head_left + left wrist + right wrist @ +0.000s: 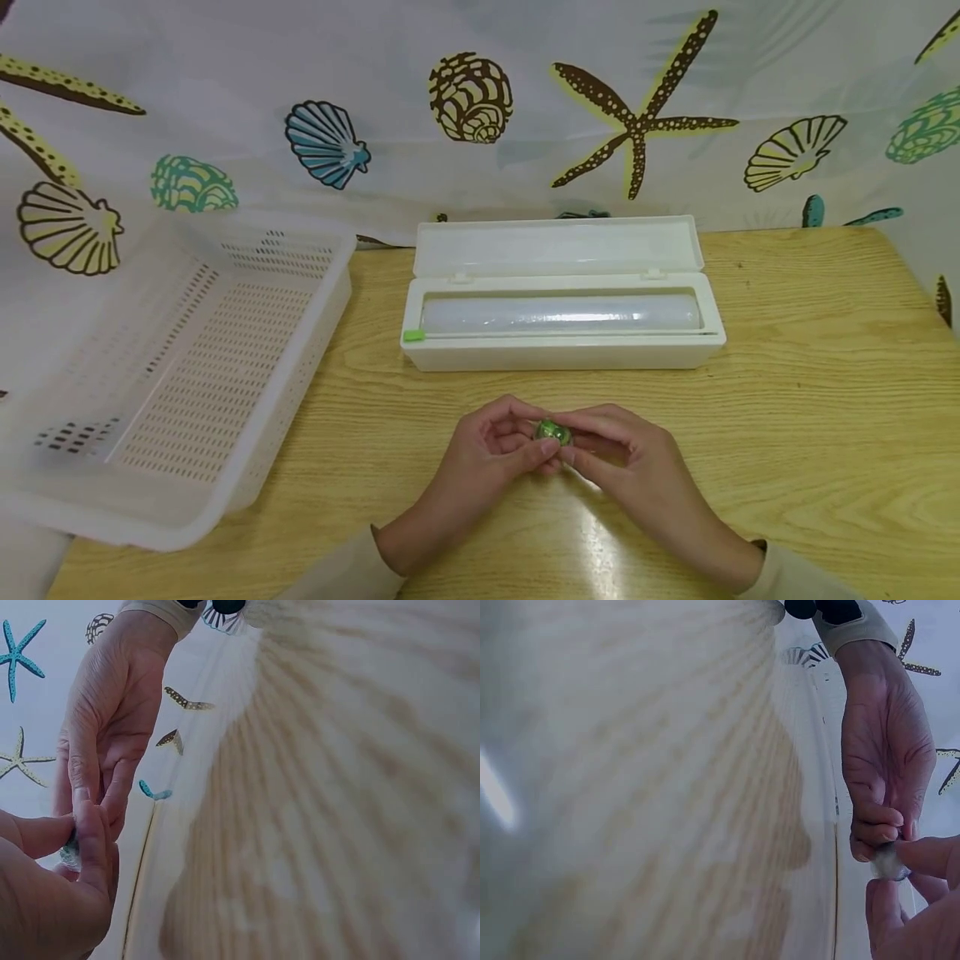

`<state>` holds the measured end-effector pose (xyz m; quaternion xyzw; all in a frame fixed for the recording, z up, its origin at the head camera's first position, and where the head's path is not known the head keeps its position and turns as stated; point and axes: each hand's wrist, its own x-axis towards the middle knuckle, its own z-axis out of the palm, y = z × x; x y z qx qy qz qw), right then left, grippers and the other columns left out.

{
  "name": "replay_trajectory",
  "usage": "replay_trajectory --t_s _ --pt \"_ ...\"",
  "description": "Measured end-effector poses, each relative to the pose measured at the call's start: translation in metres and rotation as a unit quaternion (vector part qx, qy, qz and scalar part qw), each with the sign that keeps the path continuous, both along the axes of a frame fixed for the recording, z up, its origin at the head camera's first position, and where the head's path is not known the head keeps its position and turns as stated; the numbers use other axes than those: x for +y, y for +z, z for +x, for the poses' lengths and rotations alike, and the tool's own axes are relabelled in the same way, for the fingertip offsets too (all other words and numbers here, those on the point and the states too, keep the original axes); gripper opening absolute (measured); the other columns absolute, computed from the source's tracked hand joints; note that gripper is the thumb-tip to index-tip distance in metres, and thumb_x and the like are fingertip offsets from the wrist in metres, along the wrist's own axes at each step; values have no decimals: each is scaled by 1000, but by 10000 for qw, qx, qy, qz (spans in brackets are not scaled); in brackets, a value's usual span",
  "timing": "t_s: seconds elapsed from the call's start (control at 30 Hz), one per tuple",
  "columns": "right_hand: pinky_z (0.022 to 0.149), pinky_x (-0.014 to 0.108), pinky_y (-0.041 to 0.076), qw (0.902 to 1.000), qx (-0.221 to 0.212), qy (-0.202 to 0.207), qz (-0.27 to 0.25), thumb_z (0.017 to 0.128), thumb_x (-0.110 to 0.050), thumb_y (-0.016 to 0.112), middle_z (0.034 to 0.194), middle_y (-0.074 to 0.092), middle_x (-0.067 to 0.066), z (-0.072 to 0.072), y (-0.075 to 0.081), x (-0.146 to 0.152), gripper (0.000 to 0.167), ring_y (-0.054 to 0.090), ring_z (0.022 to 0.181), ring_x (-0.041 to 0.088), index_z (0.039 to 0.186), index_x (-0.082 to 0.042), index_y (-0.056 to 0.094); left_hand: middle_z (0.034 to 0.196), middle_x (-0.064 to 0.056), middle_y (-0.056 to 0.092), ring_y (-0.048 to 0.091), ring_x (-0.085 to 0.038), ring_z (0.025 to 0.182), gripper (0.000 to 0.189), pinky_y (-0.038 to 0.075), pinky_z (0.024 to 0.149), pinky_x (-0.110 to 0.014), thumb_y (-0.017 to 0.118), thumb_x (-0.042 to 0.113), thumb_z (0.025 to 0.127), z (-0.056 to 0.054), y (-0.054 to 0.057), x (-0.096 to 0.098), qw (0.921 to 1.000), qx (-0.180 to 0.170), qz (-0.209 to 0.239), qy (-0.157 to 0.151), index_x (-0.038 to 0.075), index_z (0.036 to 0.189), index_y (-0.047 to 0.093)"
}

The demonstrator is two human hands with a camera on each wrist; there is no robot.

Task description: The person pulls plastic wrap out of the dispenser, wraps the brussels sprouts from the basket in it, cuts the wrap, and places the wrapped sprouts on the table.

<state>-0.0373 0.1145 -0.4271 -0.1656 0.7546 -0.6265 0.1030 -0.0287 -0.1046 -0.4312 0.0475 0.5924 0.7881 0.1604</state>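
A small round green thing in shiny clear film (pixel 552 431) is held between both hands over the table, just in front of the white box. My left hand (pixel 487 454) pinches it from the left with thumb and curled fingers. From the right, my right hand (pixel 641 458) pinches it too, its thumb tip beside the left thumb. In the left wrist view the wrapped thing (pixel 70 855) is mostly hidden by fingers. More of its crinkled, shiny film (pixel 889 864) shows between the fingertips in the right wrist view.
Behind the hands stands a long white box (pixel 562 357), lid (pixel 555 248) raised, with a roll of clear film (pixel 558 314) inside and a green slider (pixel 414 335) at its left. A white perforated basket (pixel 292 383) is at left. A shell-patterned cloth (pixel 405 50) hangs behind the wooden table (pixel 810 400).
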Motion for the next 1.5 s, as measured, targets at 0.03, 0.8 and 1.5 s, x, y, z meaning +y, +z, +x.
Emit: replay_trajectory --t_s 0.03,0.8,1.5 --pt "96 35 60 10000 -63 -10 -29 96 -5 85 125 74 0 0 0 0 35 73 116 21 129 -13 81 104 -17 71 77 -20 86 29 65 82 -34 74 -9 100 0 0 0 10000 -28 10 -11 -14 126 63" --pt "97 30 59 9960 -377 347 727 98 -3 81 125 68 7 -9 -2 3 25 66 123 33 123 -3 80 82 -12 71 72 -24 63 16 61 58 -30 80 8 102 0 0 4 9801 161 -1949 -339 -2 110 71" --pt "92 29 61 9936 -502 735 698 98 -5 82 124 65 10 -12 -8 16 30 69 114 30 126 -2 74 81 -2 68 66 -13 61 28 57 52 -26 85 4 96 -2 -1 9 9517 666 -2929 -639 -4 119 72"
